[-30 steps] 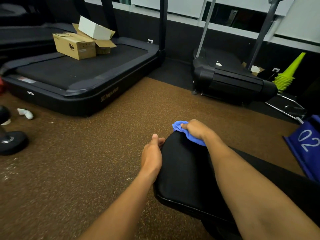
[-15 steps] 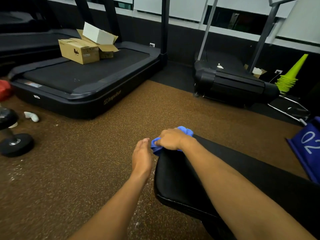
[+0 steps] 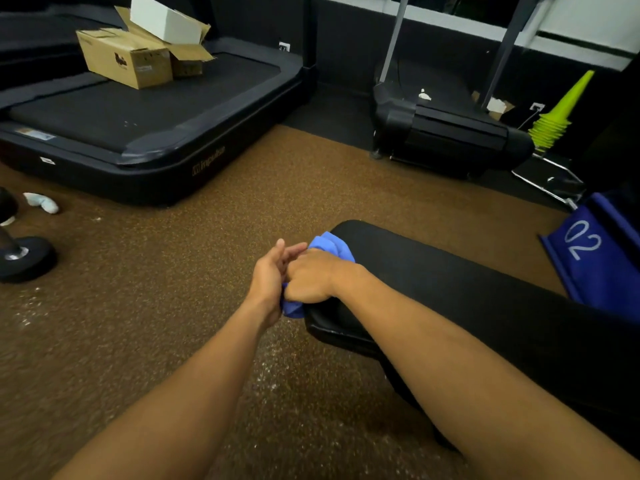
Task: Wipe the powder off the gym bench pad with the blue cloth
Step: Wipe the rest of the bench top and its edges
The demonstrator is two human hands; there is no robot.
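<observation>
while the right hand (image 3: pixel 311 277) fingers clutch the blue cloth (image 3: pixel 330 245), the bench pad (image 3: pixel 450 289) runs lengthwise rightward, left hand (image 3: pixel 268 277) flat.

Surface finish as found

Your bench pad (image 3: pixel 433 271) is smooth black vinyl with a dull sheen; the blue cloth (image 3: pixel 330 245) is soft, matt fabric. The floor (image 3: pixel 173 289) is coarse speckled brown rubber, the boxes (image 3: pixel 128 58) matt cardboard.
</observation>
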